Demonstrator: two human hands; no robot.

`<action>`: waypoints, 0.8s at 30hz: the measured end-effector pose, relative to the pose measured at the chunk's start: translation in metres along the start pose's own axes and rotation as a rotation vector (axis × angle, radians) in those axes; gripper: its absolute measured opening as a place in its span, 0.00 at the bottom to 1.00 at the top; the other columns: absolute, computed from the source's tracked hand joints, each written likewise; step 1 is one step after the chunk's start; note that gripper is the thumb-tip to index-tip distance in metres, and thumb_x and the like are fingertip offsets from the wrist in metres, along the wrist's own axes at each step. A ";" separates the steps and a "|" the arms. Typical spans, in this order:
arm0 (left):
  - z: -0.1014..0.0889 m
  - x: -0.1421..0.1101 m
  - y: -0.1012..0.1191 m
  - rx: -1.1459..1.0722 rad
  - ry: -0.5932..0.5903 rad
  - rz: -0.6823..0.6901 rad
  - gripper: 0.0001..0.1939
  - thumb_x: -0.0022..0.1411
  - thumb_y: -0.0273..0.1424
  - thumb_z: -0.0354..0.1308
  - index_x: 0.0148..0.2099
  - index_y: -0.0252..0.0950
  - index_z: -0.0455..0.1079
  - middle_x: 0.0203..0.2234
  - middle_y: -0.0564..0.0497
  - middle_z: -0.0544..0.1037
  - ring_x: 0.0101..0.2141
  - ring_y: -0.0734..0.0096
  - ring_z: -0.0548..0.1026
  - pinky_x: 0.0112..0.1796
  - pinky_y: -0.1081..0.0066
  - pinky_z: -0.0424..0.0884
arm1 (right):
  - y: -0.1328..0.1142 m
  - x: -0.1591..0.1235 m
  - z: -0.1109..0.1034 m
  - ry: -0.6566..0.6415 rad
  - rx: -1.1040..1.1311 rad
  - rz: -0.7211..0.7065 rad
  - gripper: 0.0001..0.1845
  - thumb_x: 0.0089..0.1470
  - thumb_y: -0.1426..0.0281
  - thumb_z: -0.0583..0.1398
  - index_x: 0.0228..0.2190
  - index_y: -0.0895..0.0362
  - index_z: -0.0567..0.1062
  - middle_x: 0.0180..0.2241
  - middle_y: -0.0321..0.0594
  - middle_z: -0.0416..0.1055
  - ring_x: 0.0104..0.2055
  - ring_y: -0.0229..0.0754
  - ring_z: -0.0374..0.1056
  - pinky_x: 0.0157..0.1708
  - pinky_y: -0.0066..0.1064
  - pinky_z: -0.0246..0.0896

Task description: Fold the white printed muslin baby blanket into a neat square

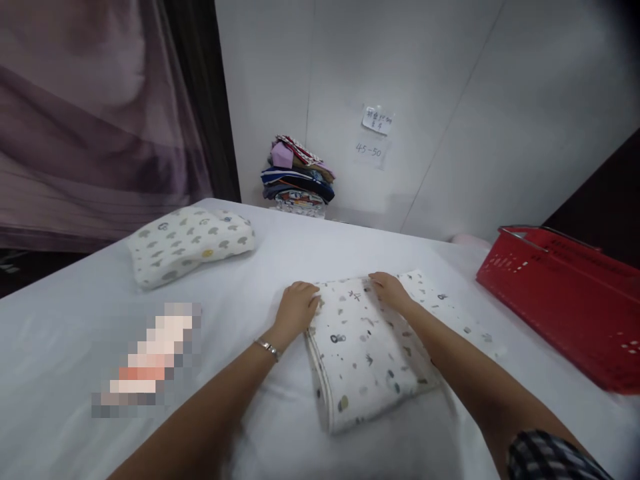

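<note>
A white cloth [367, 353] printed with small grey, green and black motifs lies folded in layers in front of me, perhaps a baby blanket. My left hand [299, 308] is closed on its far left corner, fingers bent over the edge. At the far edge, toward the right, my right hand [391, 292] pinches the same cloth; its fingertips are partly hidden. A section of the printed fabric spreads flat to the right, beyond my right forearm. Stacked layers show along the near left edge.
The white-covered table [280, 257] bears a second folded cloth [193, 243] with grey prints at far left and a pixelated item [150, 360] nearer. A red basket [560, 300] stands right. Behind the table are piled textiles [299, 177], a wall with paper notes [377, 121] and a curtain [95, 100].
</note>
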State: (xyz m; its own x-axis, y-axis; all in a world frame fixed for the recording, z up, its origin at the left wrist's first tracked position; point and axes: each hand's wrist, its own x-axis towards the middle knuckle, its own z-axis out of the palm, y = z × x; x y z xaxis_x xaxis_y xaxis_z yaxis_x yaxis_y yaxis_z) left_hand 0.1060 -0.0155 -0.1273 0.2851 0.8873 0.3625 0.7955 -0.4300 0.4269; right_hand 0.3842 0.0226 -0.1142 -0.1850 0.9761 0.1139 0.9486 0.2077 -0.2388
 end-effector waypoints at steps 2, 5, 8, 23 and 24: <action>0.000 0.012 0.002 0.095 -0.061 -0.015 0.11 0.59 0.31 0.51 0.40 0.37 0.73 0.38 0.47 0.76 0.43 0.59 0.68 0.44 0.60 0.62 | 0.005 0.007 0.000 -0.016 -0.012 -0.025 0.19 0.55 0.75 0.50 0.46 0.59 0.72 0.48 0.46 0.70 0.50 0.43 0.63 0.51 0.32 0.54; 0.004 0.021 0.005 0.188 -0.109 -0.041 0.09 0.58 0.31 0.52 0.38 0.37 0.73 0.36 0.46 0.74 0.42 0.58 0.67 0.41 0.60 0.61 | 0.014 0.008 0.001 -0.041 -0.025 -0.081 0.17 0.55 0.74 0.52 0.43 0.58 0.74 0.44 0.43 0.72 0.47 0.43 0.64 0.48 0.31 0.55; 0.009 0.021 0.006 0.226 -0.069 -0.035 0.09 0.59 0.30 0.52 0.40 0.37 0.72 0.37 0.46 0.72 0.42 0.59 0.66 0.41 0.62 0.61 | 0.026 0.008 0.002 -0.052 -0.037 -0.126 0.16 0.54 0.75 0.53 0.43 0.57 0.74 0.44 0.43 0.70 0.48 0.44 0.62 0.49 0.31 0.53; 0.008 0.025 0.002 0.274 -0.101 -0.021 0.08 0.62 0.31 0.50 0.38 0.37 0.70 0.36 0.47 0.71 0.40 0.61 0.66 0.39 0.63 0.59 | 0.050 0.025 0.001 -0.083 -0.112 -0.172 0.10 0.50 0.77 0.55 0.33 0.58 0.74 0.38 0.44 0.70 0.44 0.44 0.61 0.44 0.31 0.55; 0.008 0.026 0.002 0.273 -0.101 -0.022 0.07 0.61 0.30 0.50 0.37 0.37 0.70 0.35 0.47 0.71 0.40 0.61 0.66 0.39 0.63 0.59 | 0.049 0.026 0.000 -0.079 -0.114 -0.173 0.09 0.50 0.77 0.55 0.32 0.58 0.74 0.37 0.43 0.70 0.43 0.44 0.62 0.43 0.31 0.55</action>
State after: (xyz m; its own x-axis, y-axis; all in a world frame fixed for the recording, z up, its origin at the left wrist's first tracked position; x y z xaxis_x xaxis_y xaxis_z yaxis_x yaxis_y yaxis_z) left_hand 0.1192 0.0079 -0.1239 0.3069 0.9140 0.2654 0.9127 -0.3617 0.1902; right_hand 0.4262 0.0577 -0.1226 -0.3628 0.9294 0.0669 0.9230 0.3683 -0.1114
